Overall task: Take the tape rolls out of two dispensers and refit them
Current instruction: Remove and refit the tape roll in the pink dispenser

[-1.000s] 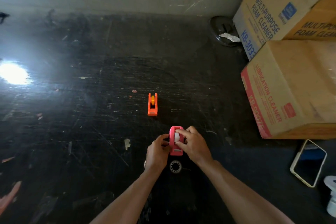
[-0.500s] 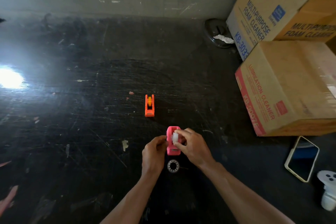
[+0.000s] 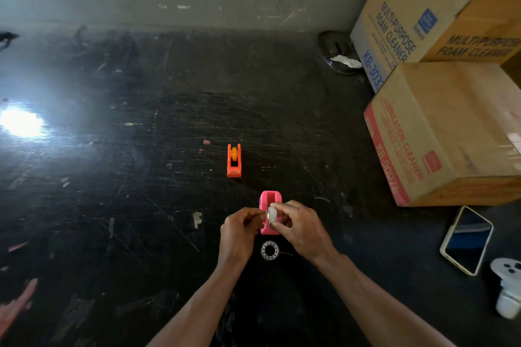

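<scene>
A pink tape dispenser [image 3: 270, 198] lies on the dark scratched surface, and the far part of its slot shows empty. Just above its middle my right hand [image 3: 300, 229] pinches a small white tape roll [image 3: 272, 215]. My left hand [image 3: 239, 231] meets the roll from the left, fingertips closed on its side over the dispenser's left edge. An orange dispenser [image 3: 234, 161] with a yellow roll in it stands farther away, apart from both hands. A clear ring-shaped hub [image 3: 269, 251] lies flat just near of the pink dispenser.
Stacked cardboard boxes [image 3: 439, 132] fill the right side. A phone [image 3: 466, 244] and a white controller [image 3: 509, 287] lie at the near right. A dark round dish [image 3: 335, 51] with crumpled paper sits by the back wall. Glare marks the far left.
The white roll has come up out of the pink dispenser's slot, which now shows empty at its far end. Both hands stay together at the dispenser. The orange dispenser has not moved.
</scene>
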Tool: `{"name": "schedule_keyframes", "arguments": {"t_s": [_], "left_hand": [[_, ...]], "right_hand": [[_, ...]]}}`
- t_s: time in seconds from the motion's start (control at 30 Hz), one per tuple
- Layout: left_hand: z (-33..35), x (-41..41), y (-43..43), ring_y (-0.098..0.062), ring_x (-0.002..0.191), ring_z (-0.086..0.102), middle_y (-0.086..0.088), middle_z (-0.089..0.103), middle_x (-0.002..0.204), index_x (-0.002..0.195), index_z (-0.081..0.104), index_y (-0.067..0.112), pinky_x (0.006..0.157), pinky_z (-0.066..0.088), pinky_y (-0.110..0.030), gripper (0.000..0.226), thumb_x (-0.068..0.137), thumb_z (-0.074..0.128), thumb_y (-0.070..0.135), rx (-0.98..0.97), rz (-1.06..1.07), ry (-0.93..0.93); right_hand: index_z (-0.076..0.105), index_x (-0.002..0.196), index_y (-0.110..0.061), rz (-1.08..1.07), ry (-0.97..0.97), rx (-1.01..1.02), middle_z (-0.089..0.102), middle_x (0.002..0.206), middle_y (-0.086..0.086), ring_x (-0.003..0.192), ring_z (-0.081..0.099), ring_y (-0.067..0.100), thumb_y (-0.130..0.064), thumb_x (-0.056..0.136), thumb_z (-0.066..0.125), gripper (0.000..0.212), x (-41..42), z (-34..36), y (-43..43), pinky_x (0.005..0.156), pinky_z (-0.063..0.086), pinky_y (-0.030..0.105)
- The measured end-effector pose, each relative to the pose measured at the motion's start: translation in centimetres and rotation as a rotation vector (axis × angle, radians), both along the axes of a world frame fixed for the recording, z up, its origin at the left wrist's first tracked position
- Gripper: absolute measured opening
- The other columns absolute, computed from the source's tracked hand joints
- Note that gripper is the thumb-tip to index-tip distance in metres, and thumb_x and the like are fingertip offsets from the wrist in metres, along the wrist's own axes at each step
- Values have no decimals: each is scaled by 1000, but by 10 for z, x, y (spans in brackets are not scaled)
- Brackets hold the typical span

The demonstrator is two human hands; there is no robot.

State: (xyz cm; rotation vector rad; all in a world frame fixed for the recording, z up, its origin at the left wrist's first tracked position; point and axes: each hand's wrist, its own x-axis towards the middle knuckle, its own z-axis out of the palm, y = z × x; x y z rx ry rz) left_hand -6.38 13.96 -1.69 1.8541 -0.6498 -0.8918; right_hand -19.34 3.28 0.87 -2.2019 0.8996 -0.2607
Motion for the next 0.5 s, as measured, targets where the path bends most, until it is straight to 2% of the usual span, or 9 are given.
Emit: {"name": "schedule_keyframes", "arguments": {"t_s": [0.13, 0.3, 0.4, 0.5], "left_hand": [[3, -1, -1, -6, 88, 75, 6, 78, 94, 104, 77, 18, 80, 62, -26, 13, 97, 68, 12, 22, -51, -55], [6, -3, -1, -3, 85, 74, 8, 78, 91, 101, 78, 22, 78, 59, -23, 10, 96, 70, 21, 69, -45, -24], [4, 1, 2, -3, 83, 74, 7, 78, 89, 98, 78, 24, 80, 60, -24, 9, 96, 70, 21, 90, -43, -29], [5, 4, 6, 3, 79, 72, 7, 78, 87, 94, 77, 26, 76, 58, -22, 10, 96, 70, 19, 98, -21, -8]], "right_hand": [[70, 129, -19, -34, -15, -4, 68, 108, -2, 92, 65, 7, -21, 90, 76, 39, -6, -3, 3, 82, 55, 21], [69, 130, -20, -85, -34, 9, 64, 104, -11, 84, 62, -4, -20, 90, 77, 41, -16, -15, 11, 78, 49, 5], [71, 127, -20, -136, -37, 35, 65, 101, -9, 85, 63, -3, -21, 89, 78, 39, -21, -19, 11, 77, 49, 5], [72, 124, -18, -224, -55, 74, 65, 98, -8, 86, 66, 3, -19, 88, 79, 37, -27, -25, 11, 78, 54, 12]]}}
